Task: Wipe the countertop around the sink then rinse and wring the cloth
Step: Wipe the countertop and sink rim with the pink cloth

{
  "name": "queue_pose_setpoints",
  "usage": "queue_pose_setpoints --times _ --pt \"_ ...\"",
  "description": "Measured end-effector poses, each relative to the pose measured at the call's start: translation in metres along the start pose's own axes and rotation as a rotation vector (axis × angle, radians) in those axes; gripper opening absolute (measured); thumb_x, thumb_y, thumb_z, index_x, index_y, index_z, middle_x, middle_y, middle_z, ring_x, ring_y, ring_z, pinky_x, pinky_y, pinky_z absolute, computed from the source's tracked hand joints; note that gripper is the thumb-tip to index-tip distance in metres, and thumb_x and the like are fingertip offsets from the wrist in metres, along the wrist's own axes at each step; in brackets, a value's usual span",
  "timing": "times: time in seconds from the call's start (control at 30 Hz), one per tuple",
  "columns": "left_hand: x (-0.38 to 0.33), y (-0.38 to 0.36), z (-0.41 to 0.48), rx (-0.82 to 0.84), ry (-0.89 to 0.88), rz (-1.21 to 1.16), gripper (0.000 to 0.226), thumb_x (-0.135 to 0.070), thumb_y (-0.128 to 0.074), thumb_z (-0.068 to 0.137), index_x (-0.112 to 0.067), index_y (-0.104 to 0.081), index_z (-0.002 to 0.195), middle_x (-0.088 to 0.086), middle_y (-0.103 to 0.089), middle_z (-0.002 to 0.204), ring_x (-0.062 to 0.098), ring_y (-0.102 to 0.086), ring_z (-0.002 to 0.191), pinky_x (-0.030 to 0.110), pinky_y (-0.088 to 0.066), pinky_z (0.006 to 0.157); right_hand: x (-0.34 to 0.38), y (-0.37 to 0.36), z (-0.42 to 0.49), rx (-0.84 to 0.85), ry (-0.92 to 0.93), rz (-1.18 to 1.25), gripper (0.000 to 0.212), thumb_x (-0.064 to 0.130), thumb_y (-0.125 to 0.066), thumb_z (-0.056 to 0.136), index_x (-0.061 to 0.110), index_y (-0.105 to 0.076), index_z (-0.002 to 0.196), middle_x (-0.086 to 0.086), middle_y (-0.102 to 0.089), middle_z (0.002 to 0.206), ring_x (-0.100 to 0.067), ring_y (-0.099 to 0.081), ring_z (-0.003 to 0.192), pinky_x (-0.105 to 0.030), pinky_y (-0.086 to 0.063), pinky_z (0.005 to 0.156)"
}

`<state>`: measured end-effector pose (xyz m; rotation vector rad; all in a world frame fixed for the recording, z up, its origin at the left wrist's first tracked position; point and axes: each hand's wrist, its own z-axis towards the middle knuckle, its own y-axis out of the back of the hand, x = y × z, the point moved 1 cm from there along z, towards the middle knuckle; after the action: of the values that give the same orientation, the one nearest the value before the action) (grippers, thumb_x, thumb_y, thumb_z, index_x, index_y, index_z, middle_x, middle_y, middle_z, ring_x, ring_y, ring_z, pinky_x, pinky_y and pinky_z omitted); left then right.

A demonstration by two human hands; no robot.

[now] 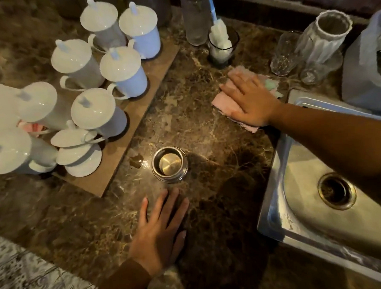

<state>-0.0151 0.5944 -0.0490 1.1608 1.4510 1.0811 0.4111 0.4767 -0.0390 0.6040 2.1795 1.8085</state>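
Note:
A pink cloth (223, 102) with a green patch lies flat on the brown marble countertop (206, 132), just left of the steel sink (300, 183). My right hand (250, 102) presses down on the cloth with its fingers spread, palm flat. Near the front edge my left hand (160, 231) rests flat on the bare counter, fingers apart, holding nothing. The sink basin with its round drain (336, 190) sits at the right; my right forearm crosses above it.
A small steel cup (169, 166) stands between my hands. Several white lidded mugs (121, 71) sit on a wooden board (124, 143) at left. Behind the cloth are a glass with a brush (222, 44), a bottle (196, 17), clear glasses (285, 55) and a white jar (324, 35).

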Motion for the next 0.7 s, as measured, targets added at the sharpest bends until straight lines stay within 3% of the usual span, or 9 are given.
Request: queue_pose_setpoints --times 0.1,0.2,0.5,0.63,0.7 --pt "0.0 0.001 -0.001 -0.006 0.0 -0.023 0.07 -0.043 -0.048 0.094 -0.024 -0.029 0.158 0.005 -0.019 0.168 0.03 -0.015 0.155 0.067 -0.021 0.115 0.01 -0.001 -0.004 0.01 0.15 -0.043 0.082 0.068 -0.028 0.09 0.027 -0.008 0.158 -0.015 -0.004 0.166 -0.035 -0.004 0.152 -0.055 -0.006 0.119" --pt "0.0 0.003 0.0 -0.004 -0.005 -0.033 0.066 -0.043 -0.044 0.096 -0.025 -0.029 0.158 0.004 -0.018 0.168 0.03 -0.014 0.155 0.066 -0.019 0.115 0.037 -0.007 -0.019 -0.013 0.18 -0.033 0.081 0.068 -0.026 0.09 0.029 -0.007 0.158 -0.011 -0.002 0.167 -0.033 -0.002 0.153 -0.053 -0.001 0.119" --pt "-0.004 0.008 0.0 0.029 0.016 0.026 0.064 -0.044 -0.044 0.095 -0.023 -0.035 0.155 0.01 -0.031 0.163 0.032 -0.031 0.149 0.065 -0.029 0.112 0.171 -0.033 -0.123 -0.019 0.018 0.085 0.082 0.069 -0.033 0.091 0.029 -0.009 0.158 -0.007 0.0 0.167 -0.029 0.004 0.153 -0.054 0.002 0.122" --pt "-0.005 0.007 -0.001 0.037 0.029 -0.006 0.062 -0.042 -0.039 0.095 -0.022 -0.038 0.153 0.01 -0.031 0.164 0.031 -0.028 0.151 0.065 -0.026 0.114 0.233 -0.054 -0.178 -0.025 -0.206 0.136 0.084 0.068 -0.029 0.09 0.026 -0.006 0.159 -0.005 0.007 0.166 -0.027 0.011 0.152 -0.056 -0.003 0.121" --pt "-0.005 0.007 -0.002 0.057 0.034 -0.012 0.062 -0.044 -0.03 0.098 -0.023 -0.03 0.156 0.008 -0.024 0.167 0.03 -0.021 0.153 0.066 -0.025 0.115 0.259 -0.062 -0.203 -0.021 -0.31 0.143 0.083 0.069 -0.024 0.091 0.026 -0.002 0.158 -0.005 0.011 0.165 -0.027 0.014 0.152 -0.054 0.0 0.122"
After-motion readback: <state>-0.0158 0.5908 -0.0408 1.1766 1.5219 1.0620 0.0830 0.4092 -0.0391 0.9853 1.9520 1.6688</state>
